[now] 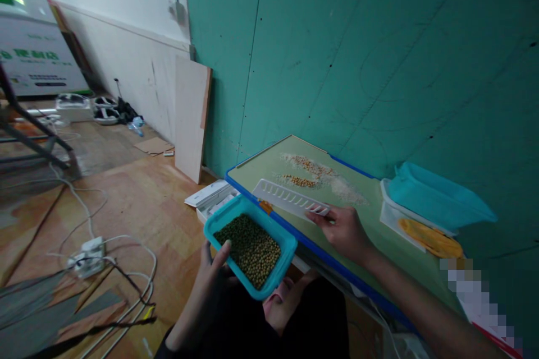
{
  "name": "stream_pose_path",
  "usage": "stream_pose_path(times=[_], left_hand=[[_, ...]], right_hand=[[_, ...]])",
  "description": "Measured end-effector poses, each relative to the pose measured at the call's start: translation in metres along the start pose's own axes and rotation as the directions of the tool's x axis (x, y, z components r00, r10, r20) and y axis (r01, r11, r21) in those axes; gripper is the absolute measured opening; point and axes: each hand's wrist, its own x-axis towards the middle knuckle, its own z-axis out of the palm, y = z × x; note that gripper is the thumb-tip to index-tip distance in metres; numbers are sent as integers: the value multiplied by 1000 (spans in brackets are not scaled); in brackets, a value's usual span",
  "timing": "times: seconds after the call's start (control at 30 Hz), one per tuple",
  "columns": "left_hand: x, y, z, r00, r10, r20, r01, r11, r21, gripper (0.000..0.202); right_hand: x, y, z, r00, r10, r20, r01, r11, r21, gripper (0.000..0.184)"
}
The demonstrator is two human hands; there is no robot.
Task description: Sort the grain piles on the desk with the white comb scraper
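Note:
My left hand (217,263) grips the near-left side of a turquoise plastic basket (289,247), thumb over its rim. Inside lie dark green beans (240,233) and tan soybeans (259,261). The basket is held just off the table's front edge, above my lap. My right hand (343,230) is closed on the right end of a white slotted plastic strip (290,197), held low over the table. Beyond the strip, a small pile of yellowish soybeans (298,181) and a scatter of pale grains mixed with beans (314,167) lie on the tabletop. Whether the strip touches the table I cannot tell.
The pale green table (379,258) has a blue edge and stands against a green wall. At its right sit a turquoise container (438,196), a white tray (391,216) and a yellow cloth-like item (432,238). Cables and a power strip (88,258) lie on the floor left.

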Motion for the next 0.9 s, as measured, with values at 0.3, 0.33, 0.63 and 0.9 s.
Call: stream_pose_path(times=[0.3, 0.33, 0.63, 0.9], left_hand=[[6, -10, 0, 1000, 1, 22, -2, 999, 44, 88], [7, -12, -1, 1000, 8, 17, -9, 998, 55, 87], [18, -22, -6, 999, 12, -41, -10, 998, 59, 86], [12, -16, -11, 996, 29, 79, -32, 999, 42, 102]], right_hand=[[24, 10, -5, 981, 143, -130, -139, 990, 34, 22], [34, 16, -6, 971, 173, -166, -177, 984, -8, 21], [82, 55, 0, 916, 283, -283, -350, 909, -226, 7], [79, 62, 4, 925, 310, -217, -347, 925, -154, 5]])
